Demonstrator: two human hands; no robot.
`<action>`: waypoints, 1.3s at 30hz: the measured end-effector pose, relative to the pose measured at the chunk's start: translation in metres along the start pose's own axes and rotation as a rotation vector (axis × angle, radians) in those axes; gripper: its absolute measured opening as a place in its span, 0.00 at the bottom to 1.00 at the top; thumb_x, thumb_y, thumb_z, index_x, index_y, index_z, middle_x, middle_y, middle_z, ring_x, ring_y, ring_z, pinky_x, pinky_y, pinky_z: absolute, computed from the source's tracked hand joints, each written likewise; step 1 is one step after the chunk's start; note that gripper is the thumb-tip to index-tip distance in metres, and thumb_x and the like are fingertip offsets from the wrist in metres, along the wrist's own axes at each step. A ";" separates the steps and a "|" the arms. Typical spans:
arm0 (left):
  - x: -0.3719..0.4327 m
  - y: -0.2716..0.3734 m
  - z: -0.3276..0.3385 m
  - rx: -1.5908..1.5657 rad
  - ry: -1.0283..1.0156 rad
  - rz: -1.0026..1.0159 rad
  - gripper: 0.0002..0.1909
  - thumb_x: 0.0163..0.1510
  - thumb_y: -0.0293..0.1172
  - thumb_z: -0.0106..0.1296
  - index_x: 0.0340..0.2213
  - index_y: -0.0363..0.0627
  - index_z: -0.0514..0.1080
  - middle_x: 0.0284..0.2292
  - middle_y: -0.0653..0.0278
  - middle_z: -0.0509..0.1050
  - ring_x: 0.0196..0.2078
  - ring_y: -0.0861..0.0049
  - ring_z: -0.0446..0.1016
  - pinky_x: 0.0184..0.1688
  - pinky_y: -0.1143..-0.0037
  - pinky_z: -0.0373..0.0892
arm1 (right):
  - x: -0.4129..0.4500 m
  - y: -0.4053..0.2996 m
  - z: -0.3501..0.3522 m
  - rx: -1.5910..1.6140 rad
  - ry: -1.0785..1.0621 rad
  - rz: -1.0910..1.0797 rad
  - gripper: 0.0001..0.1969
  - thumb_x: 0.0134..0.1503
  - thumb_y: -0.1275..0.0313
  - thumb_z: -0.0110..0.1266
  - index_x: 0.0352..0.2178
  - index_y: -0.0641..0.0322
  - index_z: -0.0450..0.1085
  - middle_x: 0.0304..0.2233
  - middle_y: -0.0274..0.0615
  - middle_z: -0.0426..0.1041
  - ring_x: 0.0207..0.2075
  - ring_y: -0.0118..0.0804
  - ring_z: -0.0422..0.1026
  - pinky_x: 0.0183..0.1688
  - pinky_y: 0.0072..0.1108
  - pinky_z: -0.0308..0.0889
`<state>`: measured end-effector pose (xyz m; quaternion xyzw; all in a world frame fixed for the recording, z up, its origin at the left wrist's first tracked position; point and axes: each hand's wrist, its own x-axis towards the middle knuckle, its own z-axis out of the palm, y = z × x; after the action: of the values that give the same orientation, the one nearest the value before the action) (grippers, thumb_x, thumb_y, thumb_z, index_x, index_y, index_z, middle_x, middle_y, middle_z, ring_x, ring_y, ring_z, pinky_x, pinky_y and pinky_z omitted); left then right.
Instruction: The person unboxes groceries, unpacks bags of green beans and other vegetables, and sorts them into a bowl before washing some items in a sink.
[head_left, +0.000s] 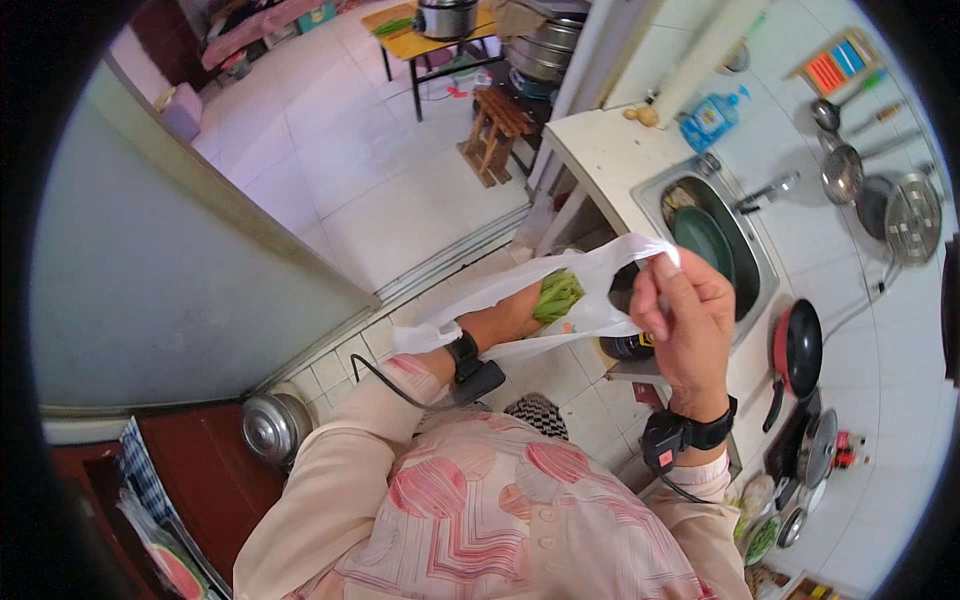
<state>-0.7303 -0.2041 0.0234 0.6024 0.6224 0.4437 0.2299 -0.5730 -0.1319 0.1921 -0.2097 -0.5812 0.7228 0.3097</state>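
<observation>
My right hand (690, 307) pinches one handle of a thin white plastic bag (600, 300) between thumb and fingers, pulling it taut. The bag's other handle loops around my left wrist. Inside the bag's mouth, my left hand (521, 307) is closed around a bunch of green vegetable stalks (559, 296), whose cut-looking ends point to the right; its fingertips are hidden. The bag hangs above the tiled floor, in front of my body and left of the counter. Both wrists carry black straps with small devices and cables.
A steel sink (757, 262) holding a green basin (701, 236) is set in the counter at right. A red frying pan (799, 349) lies nearer me. A dark bottle (626, 346) stands below the right hand. The glass door (187, 262) borders the left; a metal kettle (276, 427) sits low left.
</observation>
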 end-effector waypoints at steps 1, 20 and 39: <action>0.007 -0.004 -0.012 -0.036 0.001 0.017 0.30 0.38 0.39 0.63 0.40 0.33 0.65 0.36 0.45 0.70 0.41 0.54 0.70 0.43 0.66 0.66 | 0.018 0.003 -0.004 -0.020 -0.030 0.001 0.11 0.60 0.72 0.43 0.36 0.70 0.69 0.20 0.35 0.68 0.14 0.17 0.54 0.17 0.10 0.48; 0.128 -0.181 -0.221 0.269 0.321 -0.421 0.28 0.40 0.32 0.59 0.45 0.39 0.66 0.39 0.50 0.72 0.40 0.59 0.70 0.44 0.69 0.66 | 0.379 0.021 0.053 0.023 -0.359 0.063 0.12 0.59 0.71 0.44 0.39 0.70 0.69 0.18 0.38 0.68 0.14 0.17 0.58 0.14 0.08 0.48; 0.211 -0.362 -0.404 0.092 0.270 -0.418 0.29 0.43 0.31 0.59 0.48 0.39 0.64 0.44 0.54 0.70 0.47 0.67 0.68 0.50 0.72 0.64 | 0.579 0.093 0.210 -0.104 -0.411 0.302 0.11 0.60 0.72 0.43 0.41 0.64 0.69 0.19 0.33 0.69 0.14 0.14 0.55 0.16 0.08 0.48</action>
<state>-1.2951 -0.0712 -0.0225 0.4058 0.7780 0.4341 0.2038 -1.1484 0.1065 0.1845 -0.1584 -0.6305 0.7573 0.0626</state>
